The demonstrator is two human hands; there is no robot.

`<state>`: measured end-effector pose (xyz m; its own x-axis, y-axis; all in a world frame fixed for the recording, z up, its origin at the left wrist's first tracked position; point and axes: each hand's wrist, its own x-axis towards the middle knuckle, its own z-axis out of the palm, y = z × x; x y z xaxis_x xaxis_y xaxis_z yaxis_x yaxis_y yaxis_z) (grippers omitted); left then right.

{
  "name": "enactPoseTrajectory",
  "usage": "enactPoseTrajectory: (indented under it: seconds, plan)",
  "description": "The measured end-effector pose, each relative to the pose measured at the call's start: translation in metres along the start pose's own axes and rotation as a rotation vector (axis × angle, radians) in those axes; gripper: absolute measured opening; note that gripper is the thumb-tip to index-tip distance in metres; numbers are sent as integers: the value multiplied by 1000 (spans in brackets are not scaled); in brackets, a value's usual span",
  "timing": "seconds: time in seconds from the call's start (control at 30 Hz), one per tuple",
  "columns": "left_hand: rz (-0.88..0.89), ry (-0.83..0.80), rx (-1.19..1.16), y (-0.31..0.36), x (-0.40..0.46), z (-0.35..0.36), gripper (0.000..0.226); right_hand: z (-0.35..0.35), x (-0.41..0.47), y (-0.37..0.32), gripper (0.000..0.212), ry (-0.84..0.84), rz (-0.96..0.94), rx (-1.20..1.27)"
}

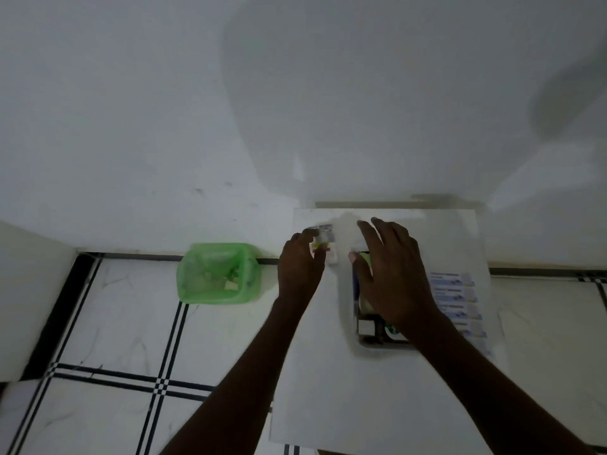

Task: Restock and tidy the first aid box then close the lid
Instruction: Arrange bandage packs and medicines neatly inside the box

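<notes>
The first aid box [369, 348] is a white tray-like box on a white table [328, 389], with packets visible inside. My left hand [300, 267] holds a small white packet with yellow and red markings [323, 246] just left of the box's far end. My right hand [391, 274] hovers over the box with fingers spread, covering most of its contents. A blurred white item [345, 231] lies between the fingertips of both hands. A row of blue-printed packets [460, 307] lies to the right of the box. The lid cannot be made out.
A small bin lined with a green bag [218, 274] stands on the tiled floor by the wall, left of the table, with scraps inside. A white wall rises behind the table. The floor tiles are white with black lines.
</notes>
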<state>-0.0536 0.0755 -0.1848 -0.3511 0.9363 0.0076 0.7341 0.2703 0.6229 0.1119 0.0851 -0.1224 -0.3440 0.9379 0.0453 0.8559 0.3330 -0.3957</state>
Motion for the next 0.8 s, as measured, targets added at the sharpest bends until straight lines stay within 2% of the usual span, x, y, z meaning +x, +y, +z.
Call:
enactPoseTrajectory:
  seconds: [0.1,0.23,0.3,0.43,0.5,0.57,0.67,0.8]
  plan:
    - [-75,-80,87,-15,22,5,40,16,22,-13,58,-60,-55,-81]
    - [-61,-112,206,-22,45,19,68,35,46,-19,58,-137,-86,-143]
    - [-60,-98,230,-27,53,27,60,43,54,-19,57,-163,-89,-151]
    - [-30,-28,153,-30,55,28,16,45,56,-17,49,-209,-78,-140]
    - [-58,-6,60,-34,54,18,11,42,55,-17,46,-239,-68,-140]
    - [-54,22,-34,-32,50,1,17,34,55,-16,42,-250,-55,-134]
    - [18,80,-166,-9,38,-31,17,19,46,-3,38,-173,-23,-68]
    - [82,49,-280,37,19,-63,10,1,15,29,34,138,100,74]
